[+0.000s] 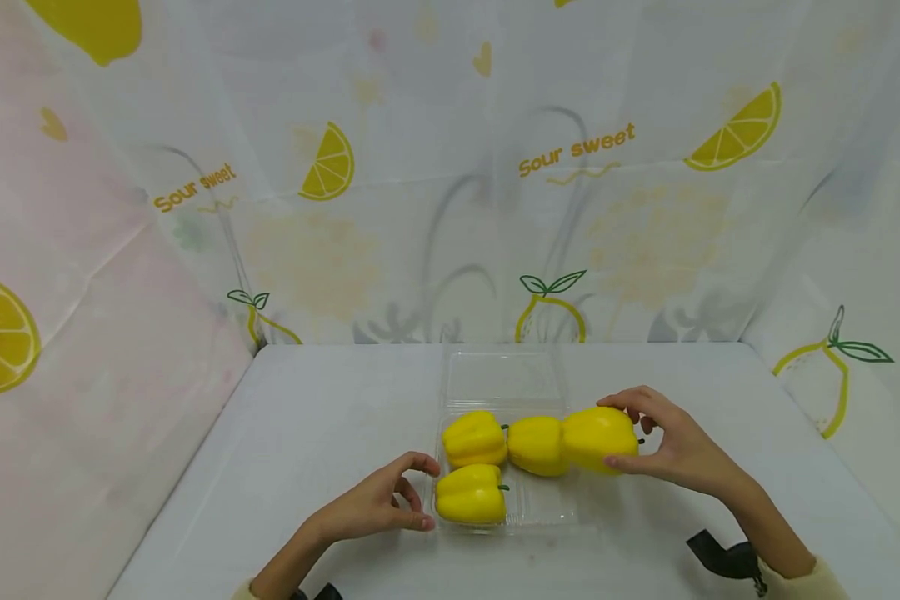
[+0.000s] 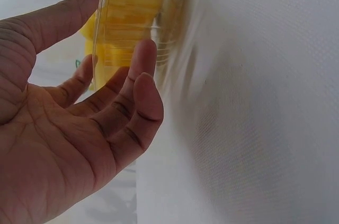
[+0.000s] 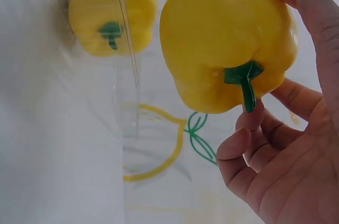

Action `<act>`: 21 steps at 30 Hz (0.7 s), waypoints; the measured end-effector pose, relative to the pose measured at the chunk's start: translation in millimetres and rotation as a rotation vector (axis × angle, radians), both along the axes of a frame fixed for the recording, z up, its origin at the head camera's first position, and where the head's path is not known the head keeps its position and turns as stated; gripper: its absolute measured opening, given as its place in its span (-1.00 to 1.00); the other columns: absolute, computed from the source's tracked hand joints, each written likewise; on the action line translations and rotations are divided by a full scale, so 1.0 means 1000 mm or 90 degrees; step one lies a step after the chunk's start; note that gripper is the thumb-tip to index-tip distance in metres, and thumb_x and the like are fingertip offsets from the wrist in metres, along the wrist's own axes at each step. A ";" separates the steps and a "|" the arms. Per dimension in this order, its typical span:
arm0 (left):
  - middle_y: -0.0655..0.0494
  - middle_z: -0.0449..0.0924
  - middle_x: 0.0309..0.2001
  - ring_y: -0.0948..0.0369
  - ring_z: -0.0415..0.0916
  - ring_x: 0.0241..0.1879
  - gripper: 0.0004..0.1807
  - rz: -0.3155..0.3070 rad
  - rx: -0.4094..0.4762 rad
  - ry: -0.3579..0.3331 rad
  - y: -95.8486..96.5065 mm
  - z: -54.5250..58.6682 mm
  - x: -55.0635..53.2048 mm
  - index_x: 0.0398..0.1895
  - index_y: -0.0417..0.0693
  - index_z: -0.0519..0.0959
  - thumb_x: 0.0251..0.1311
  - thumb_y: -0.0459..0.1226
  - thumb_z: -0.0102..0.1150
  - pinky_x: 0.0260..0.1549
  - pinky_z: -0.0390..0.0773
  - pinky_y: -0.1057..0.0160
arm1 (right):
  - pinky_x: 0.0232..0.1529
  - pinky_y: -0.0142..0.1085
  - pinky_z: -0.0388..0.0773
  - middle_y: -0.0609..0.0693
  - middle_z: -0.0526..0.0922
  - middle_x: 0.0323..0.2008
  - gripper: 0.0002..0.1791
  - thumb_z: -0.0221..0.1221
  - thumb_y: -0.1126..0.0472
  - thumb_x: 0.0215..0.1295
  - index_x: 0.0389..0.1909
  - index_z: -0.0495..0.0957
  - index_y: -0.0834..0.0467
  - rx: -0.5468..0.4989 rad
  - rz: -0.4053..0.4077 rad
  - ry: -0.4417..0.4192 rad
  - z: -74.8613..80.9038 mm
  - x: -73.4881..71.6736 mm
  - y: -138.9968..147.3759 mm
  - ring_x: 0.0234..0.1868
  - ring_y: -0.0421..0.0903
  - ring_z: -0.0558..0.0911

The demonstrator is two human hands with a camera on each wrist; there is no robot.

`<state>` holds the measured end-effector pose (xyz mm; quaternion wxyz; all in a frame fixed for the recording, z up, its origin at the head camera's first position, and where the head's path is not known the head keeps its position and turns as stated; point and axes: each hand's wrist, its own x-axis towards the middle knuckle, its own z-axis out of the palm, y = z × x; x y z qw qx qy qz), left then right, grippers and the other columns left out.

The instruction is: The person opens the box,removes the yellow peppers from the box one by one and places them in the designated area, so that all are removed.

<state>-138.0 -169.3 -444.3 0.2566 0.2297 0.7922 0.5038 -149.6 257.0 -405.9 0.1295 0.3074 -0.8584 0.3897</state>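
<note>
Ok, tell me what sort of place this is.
Probably a staged tabletop set-up, though the wider room is hidden: lemon-printed sheeting rises behind and on both sides of a white table, which bears a clear plastic container.

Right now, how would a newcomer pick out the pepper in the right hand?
On the white table sits a clear plastic container holding three yellow peppers. At its right side, the person's right hand grips a fourth pepper, its green stem pointing right from overhead. Unlike its neighbours, it is held up.
</note>
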 end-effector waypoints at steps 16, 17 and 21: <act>0.04 0.39 0.18 0.12 0.55 -0.29 -0.35 0.000 0.008 -0.006 0.000 -0.001 0.001 0.25 -0.08 0.34 0.13 -0.27 0.44 -0.36 0.56 0.25 | -0.34 -0.34 0.41 -0.13 0.54 -0.07 -0.34 0.55 0.28 -0.11 0.10 0.56 0.09 0.012 -0.073 -0.007 -0.014 -0.014 0.027 -0.25 -0.15 0.37; 0.04 0.39 0.18 0.12 0.55 -0.29 -0.35 -0.001 0.007 -0.005 0.000 -0.001 0.001 0.25 -0.08 0.34 0.13 -0.27 0.44 -0.36 0.56 0.25 | -0.34 -0.34 0.41 -0.12 0.54 -0.07 -0.35 0.55 0.29 -0.10 0.10 0.55 0.10 0.013 -0.078 -0.008 -0.015 -0.014 0.029 -0.25 -0.14 0.37; 0.04 0.39 0.18 0.12 0.56 -0.30 -0.36 -0.001 0.004 0.000 0.000 0.000 0.001 0.25 -0.08 0.34 0.14 -0.26 0.43 -0.37 0.55 0.26 | -0.33 -0.35 0.42 -0.12 0.52 -0.06 -0.36 0.54 0.27 -0.07 0.11 0.55 0.11 0.022 -0.095 -0.019 -0.018 -0.017 0.033 -0.24 -0.13 0.36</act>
